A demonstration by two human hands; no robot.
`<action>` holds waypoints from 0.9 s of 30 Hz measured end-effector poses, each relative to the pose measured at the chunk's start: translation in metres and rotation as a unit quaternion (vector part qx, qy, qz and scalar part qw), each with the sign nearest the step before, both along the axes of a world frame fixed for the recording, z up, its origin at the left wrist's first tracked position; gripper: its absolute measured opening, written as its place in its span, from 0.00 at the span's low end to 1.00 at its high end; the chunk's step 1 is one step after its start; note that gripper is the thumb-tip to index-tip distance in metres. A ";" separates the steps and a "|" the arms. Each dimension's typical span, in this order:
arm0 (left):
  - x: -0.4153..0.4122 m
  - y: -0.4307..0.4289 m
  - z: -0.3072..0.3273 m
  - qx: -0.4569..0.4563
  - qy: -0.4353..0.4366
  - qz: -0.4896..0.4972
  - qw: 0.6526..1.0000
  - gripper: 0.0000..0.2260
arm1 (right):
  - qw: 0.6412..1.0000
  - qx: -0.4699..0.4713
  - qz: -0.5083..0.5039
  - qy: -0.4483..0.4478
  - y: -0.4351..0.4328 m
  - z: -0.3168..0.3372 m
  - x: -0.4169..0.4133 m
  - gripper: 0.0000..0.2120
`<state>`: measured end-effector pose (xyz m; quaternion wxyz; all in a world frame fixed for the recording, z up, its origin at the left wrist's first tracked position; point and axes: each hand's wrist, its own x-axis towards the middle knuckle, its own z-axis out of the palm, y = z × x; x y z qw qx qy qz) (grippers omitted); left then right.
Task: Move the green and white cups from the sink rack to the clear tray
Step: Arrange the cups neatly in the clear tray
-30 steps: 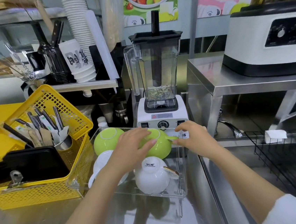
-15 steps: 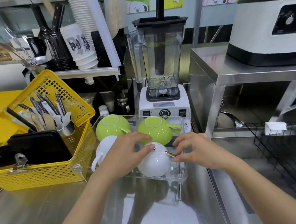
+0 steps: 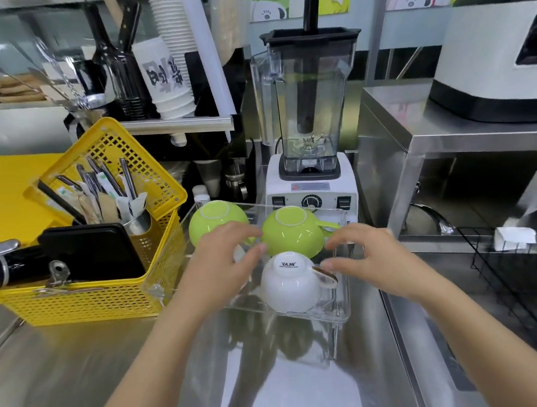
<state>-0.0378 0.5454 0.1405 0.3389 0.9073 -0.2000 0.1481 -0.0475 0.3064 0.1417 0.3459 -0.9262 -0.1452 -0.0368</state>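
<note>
The clear tray (image 3: 344,311) stands on the steel counter and holds upside-down cups. Two green cups sit at its back: one at the left (image 3: 214,224), one at the right (image 3: 292,234) with its handle pointing right. A white cup (image 3: 289,284) with a gold-edged handle lies at the front right. My left hand (image 3: 220,264) hovers over the tray's left half with fingers spread, hiding what lies under it. My right hand (image 3: 366,259) hovers just right of the white cup, fingers apart, fingertips close to its handle. Neither hand holds anything.
A yellow basket (image 3: 105,300) with cutlery and a black case sits left of the tray. A blender (image 3: 309,132) stands right behind it. A steel shelf (image 3: 452,137) carries a white appliance (image 3: 505,72). The black sink rack (image 3: 535,291) lies at the right.
Both hands let go of the right green cup, which now rests in the tray, and drew back toward me to hover around the white cup. The camera tilted down slightly.
</note>
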 end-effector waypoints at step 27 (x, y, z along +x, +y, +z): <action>-0.007 0.055 -0.022 -0.221 0.184 0.131 0.949 0.20 | 0.983 -0.163 0.064 -0.046 0.160 -0.001 0.002 0.27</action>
